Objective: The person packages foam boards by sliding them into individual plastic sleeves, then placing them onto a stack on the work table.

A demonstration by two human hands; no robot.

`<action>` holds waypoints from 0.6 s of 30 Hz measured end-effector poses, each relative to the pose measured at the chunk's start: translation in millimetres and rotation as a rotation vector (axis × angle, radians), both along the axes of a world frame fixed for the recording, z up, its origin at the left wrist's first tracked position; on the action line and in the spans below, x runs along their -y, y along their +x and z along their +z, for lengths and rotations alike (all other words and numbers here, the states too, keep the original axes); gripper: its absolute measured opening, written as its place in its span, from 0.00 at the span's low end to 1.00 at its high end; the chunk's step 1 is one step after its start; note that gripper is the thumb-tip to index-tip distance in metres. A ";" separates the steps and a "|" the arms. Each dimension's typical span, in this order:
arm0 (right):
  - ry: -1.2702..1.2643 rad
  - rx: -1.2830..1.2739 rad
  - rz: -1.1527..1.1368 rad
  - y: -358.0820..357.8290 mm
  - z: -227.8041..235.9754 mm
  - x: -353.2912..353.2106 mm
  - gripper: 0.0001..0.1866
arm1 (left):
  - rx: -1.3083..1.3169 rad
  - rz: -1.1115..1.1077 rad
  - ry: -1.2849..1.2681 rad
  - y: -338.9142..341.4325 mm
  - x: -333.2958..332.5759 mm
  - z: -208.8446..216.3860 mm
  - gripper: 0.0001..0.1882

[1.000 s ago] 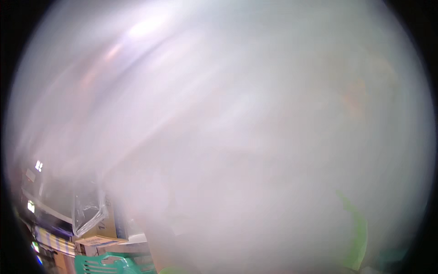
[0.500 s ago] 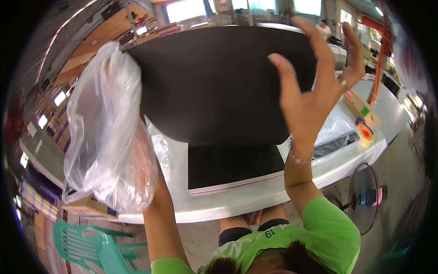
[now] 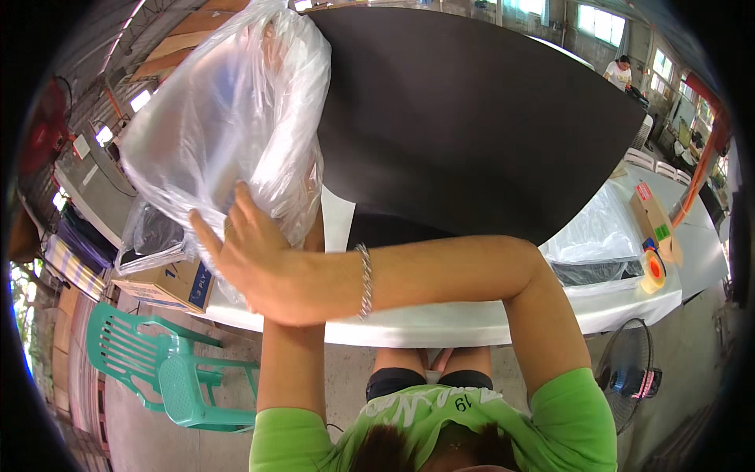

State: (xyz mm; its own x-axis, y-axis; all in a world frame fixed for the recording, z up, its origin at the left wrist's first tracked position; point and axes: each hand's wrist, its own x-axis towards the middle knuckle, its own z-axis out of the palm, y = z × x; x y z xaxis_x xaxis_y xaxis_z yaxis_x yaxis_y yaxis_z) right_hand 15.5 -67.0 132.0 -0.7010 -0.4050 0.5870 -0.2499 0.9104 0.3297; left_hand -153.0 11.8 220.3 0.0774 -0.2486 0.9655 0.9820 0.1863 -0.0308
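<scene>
Your right hand (image 3: 259,263) lies flat and open on the clear bag (image 3: 224,118), held up over the desk's (image 3: 440,322) left edge. I can't see your left grip. The big black sheet (image 3: 472,118) could slip and fall.

One large clear plastic bag (image 3: 228,118) is held up in front of the camera. One big black sheet (image 3: 480,118) fills the upper middle of the view. One white table (image 3: 440,322) lies below it. Two hands belong to the person: only the right hand (image 3: 252,267) shows, reaching across to the bag; the left hand is hidden behind it. One silver bracelet (image 3: 364,279) circles the right wrist. One green plastic chair (image 3: 157,370) stands at lower left, and one cardboard box (image 3: 169,283) sits above it. One roll of orange tape (image 3: 653,271) rests on the table's right end, beside one long brown carton (image 3: 653,216). One floor fan (image 3: 629,381) stands at lower right. One other person (image 3: 619,72) is far off at upper right.
</scene>
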 end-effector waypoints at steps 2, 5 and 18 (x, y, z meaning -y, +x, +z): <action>0.001 0.147 -0.127 -19.5 -16.6 -29.3 0.53 | 0.027 -0.102 0.015 2.3 -40.5 -16.7 0.15; -0.112 0.174 0.044 -11.4 -1.9 -18.1 0.34 | 0.021 -0.027 0.009 -2.5 -10.9 -9.3 0.15; -1.199 -0.394 0.672 166.3 76.6 -174.0 0.17 | 0.020 -0.125 0.082 -32.9 -12.4 10.8 0.13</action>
State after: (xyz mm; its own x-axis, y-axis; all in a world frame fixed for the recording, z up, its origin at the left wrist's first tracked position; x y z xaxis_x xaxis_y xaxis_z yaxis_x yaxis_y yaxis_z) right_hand 181.8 107.0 208.6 -0.2918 0.2824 0.9139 -0.8121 0.4316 -0.3927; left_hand -185.9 24.2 231.1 0.0216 -0.3330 0.9427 0.9980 0.0637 -0.0004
